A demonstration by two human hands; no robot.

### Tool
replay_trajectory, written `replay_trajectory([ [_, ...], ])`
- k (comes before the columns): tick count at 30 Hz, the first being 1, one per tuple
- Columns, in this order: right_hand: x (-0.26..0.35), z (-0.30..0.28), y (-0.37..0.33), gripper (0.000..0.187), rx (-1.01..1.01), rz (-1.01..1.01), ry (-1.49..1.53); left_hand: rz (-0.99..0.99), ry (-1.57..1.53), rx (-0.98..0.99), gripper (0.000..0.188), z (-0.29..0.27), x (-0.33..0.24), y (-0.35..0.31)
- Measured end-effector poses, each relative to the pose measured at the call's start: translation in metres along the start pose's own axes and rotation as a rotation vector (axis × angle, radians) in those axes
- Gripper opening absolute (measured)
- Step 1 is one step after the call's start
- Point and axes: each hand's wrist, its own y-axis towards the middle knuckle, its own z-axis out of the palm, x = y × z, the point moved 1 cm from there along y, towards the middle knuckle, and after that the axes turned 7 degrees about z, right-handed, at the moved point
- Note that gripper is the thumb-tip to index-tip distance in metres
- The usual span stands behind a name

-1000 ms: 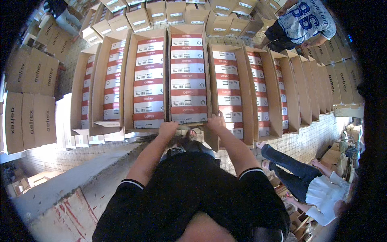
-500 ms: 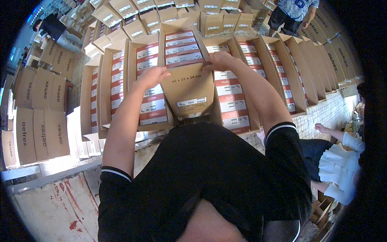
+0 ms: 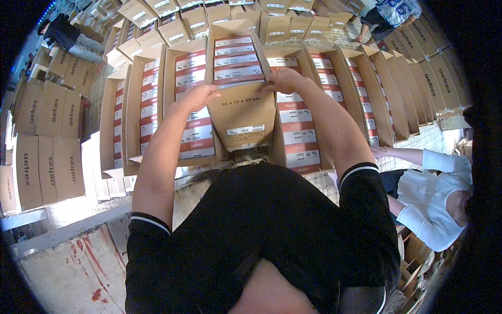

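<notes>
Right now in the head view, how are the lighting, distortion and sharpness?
Head view: daylight, with the floor at right washed out; fisheye bends the rows of open cartons toward a black rim; the lifted carton and both hands, left hand and right hand, look sharp; the far cartons are too small to judge.

One head-worn fisheye view looks steeply down over the person's chest, close to the raised carton at 12 o'clock; rows of boxes curve toward the rim.
</notes>
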Motion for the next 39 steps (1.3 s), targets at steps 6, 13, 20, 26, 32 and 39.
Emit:
replay_trajectory([
  [6,0.002,0.074,-0.007,0.042,0.031,0.047,0.006,-0.118,-0.056,0.057,0.03,0.081,0.013,-0.016],
  [13,0.066,0.212,-0.088,0.041,0.115,0.241,0.249,-0.184,-0.492,0.133,0.026,0.228,-0.01,-0.106],
  [20,0.046,0.213,-0.057,0.062,-0.376,0.672,0.679,-0.535,-0.52,-0.109,0.026,0.208,-0.007,-0.121],
  [26,0.045,0.224,0.007,0.083,-0.206,0.949,0.784,-0.551,-0.449,-0.344,0.031,0.196,0.007,-0.1],
  [32,0.047,0.22,0.019,0.054,-0.199,1.047,0.596,-0.665,-0.299,-0.291,0.05,0.195,0.03,-0.051],
  [39,0.052,0.219,0.025,0.057,-0.338,1.093,0.568,-1.03,-0.257,-0.27,0.056,0.207,0.042,0.024],
])
